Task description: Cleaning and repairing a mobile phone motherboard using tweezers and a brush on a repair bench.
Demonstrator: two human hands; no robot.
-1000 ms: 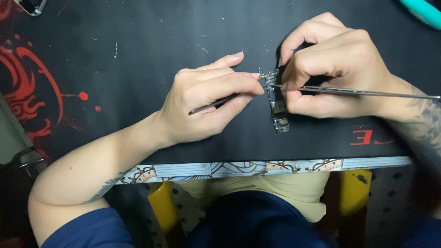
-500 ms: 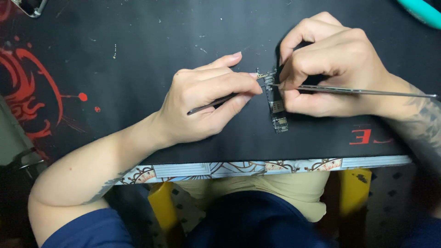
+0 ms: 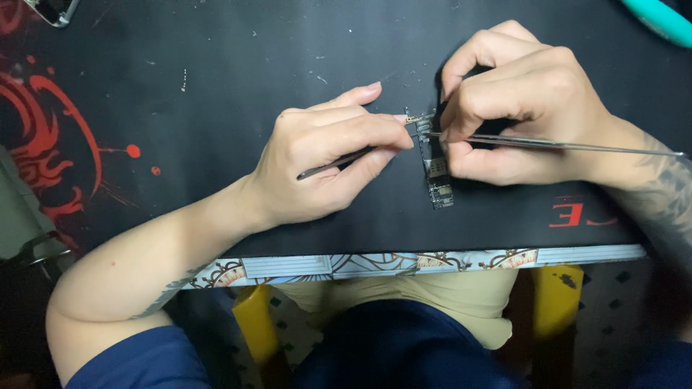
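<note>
1. The left hand (image 3: 324, 158) is clenched on a thin dark tool (image 3: 335, 163), held like a pen, its tip hidden behind the fingertips at the top end of a small narrow circuit board (image 3: 435, 164).
2. The right hand (image 3: 530, 101) is clenched on long metal tweezers (image 3: 555, 144), whose shaft runs out past the wrist to the right; their points sit at the upper part of the board, just beside the left fingertips.
3. The board lies flat on the black mat (image 3: 288, 57) that covers the counter, between the two hands, with its long side running toward the person.
4. To do this well, I judge both wrists should rest on the mat, so that only the fingers move.
5. The grip on the tweezers looks best kept light and steady: a hard squeeze could flick a small part away or scratch the board.
6. The dark tool should pin or guide rather than lever, since the board is loose on the mat and could slide.
7. Count: one board, one dark tool, one pair of tweezers, two hands, one mat.
8. At the edges: one teal object (image 3: 659, 18) at top right and one partly cut-off device (image 3: 50, 9) at top left, both well apart from the hands.
</note>
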